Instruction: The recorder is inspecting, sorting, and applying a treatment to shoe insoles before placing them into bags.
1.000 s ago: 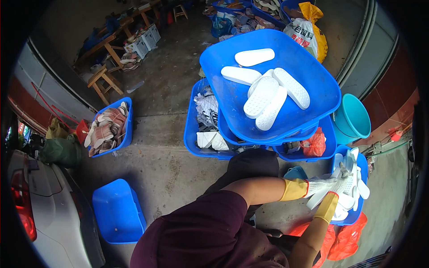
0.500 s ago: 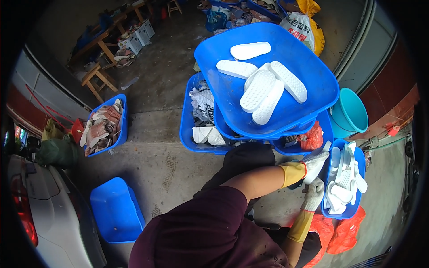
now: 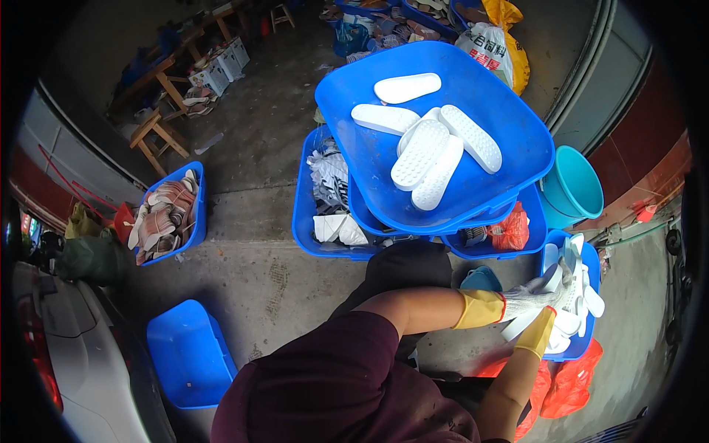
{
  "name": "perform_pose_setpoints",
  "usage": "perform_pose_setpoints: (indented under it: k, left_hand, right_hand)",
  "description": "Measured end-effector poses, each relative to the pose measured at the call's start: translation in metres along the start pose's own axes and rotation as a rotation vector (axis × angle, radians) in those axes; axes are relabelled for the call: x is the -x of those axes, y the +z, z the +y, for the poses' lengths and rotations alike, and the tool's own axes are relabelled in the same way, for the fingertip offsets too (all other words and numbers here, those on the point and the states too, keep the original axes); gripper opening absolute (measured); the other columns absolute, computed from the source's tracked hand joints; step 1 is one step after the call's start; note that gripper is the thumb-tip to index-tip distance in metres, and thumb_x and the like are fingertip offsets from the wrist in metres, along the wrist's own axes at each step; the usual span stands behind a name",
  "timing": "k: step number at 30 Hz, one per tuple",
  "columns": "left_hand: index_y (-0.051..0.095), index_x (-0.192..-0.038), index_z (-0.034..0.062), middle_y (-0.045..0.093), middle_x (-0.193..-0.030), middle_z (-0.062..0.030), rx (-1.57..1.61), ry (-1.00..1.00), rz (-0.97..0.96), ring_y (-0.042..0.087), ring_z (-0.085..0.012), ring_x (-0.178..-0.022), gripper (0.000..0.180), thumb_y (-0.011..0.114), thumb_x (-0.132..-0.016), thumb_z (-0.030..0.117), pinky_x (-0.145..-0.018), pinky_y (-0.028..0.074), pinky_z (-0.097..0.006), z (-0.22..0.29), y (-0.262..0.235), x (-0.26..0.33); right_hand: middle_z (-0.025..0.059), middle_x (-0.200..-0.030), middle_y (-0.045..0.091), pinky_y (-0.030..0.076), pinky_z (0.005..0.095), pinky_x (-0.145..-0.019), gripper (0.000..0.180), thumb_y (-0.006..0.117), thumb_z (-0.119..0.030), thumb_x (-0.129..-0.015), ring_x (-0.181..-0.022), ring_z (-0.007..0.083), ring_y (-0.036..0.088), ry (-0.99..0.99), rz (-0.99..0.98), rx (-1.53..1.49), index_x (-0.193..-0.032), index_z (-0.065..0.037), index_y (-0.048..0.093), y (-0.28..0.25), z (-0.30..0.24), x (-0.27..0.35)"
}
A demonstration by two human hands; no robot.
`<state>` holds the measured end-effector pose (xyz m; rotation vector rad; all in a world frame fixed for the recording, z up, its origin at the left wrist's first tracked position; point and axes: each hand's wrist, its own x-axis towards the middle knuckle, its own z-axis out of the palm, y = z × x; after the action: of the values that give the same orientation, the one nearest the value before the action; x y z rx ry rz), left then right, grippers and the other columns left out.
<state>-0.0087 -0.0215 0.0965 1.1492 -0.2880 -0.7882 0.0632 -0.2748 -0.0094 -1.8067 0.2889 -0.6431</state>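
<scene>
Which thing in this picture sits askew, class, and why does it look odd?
The big blue tray holding white soles sits tilted and skewed atop the blue crates, overhanging them rather than nesting square.

Teal bucket (image 3: 574, 190), wooden stool (image 3: 157, 138), empty blue bin (image 3: 188, 354).

This is a small shoe-making workshop yard on a bare concrete floor (image 3: 251, 273): blue plastic bins (image 3: 443, 140) piled with white soles (image 3: 428, 151), a bin of shoe uppers (image 3: 164, 218), wooden stools (image 3: 156, 133) and cluttered crates (image 3: 221, 63) behind.
</scene>
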Motion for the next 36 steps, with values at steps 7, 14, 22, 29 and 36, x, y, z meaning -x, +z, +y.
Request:
perform_pose_setpoints:
  k: [7, 14, 22, 29, 36]
  left_hand:
    - [0.032, -0.166, 0.0264, 0.06, -0.147, -0.0121, 0.04, -0.024, 0.107, 0.061, -0.0253, -0.13, 0.08, 0.07, -0.097, 0.042, -0.105, 0.052, -0.036, -0.019, -0.014, -0.022]
    - [0.027, -0.167, 0.0147, 0.047, -0.159, -0.0189, -0.193, 0.177, 0.261, 0.046, -0.0337, -0.147, 0.082, 0.063, -0.099, 0.046, -0.119, 0.037, -0.042, -0.008, -0.03, -0.027]
    - [0.038, -0.163, 0.025, 0.065, -0.141, -0.0132, -0.377, 0.045, 0.102, 0.06, -0.0272, -0.132, 0.076, 0.067, -0.096, 0.049, -0.109, 0.047, -0.039, 0.012, -0.022, -0.001]
    - [0.027, -0.167, 0.0212, 0.063, -0.143, -0.017, -0.363, -0.027, -0.13, 0.061, -0.0303, -0.131, 0.088, 0.066, -0.096, 0.057, -0.109, 0.049, -0.039, -0.02, -0.001, -0.008]
    - [0.03, -0.166, 0.0189, 0.056, -0.151, -0.0121, 0.042, 0.146, -0.053, 0.053, -0.0234, -0.138, 0.079, 0.065, -0.102, 0.048, -0.115, 0.043, -0.037, -0.043, 0.0, -0.036]
  right_hand:
    - [0.0137, -0.124, 0.067, 0.05, 0.0359, -0.1, 0.031, 0.058, -0.009, -0.104, -0.109, 0.0232, 0.065, 0.113, -0.071, -0.203, -0.133, 0.003, 0.06, 0.031, 0.018, 0.013]
    - [0.0221, -0.116, 0.069, 0.053, 0.042, -0.093, 0.024, 0.062, -0.01, -0.099, -0.108, 0.0308, 0.068, -0.058, -0.313, 0.407, -0.117, 0.006, 0.066, 0.029, -0.048, 0.157]
    - [0.0178, -0.104, 0.071, 0.053, 0.0386, -0.09, 0.021, 0.06, -0.014, -0.1, -0.099, 0.0287, 0.069, 0.003, -0.285, 0.442, -0.109, 0.005, 0.066, 0.022, -0.039, 0.156]
    - [0.0117, -0.111, 0.068, 0.055, 0.0354, -0.089, 0.029, 0.051, -0.017, -0.105, -0.098, 0.0236, 0.067, 0.249, -0.044, -0.573, -0.123, 0.002, 0.062, -0.063, 0.07, 0.049]
    - [0.012, -0.116, 0.069, 0.051, 0.0355, -0.096, 0.03, 0.057, -0.011, -0.101, -0.104, 0.0232, 0.064, -0.026, 0.004, -0.115, -0.127, 0.002, 0.066, -0.012, -0.026, 0.067]
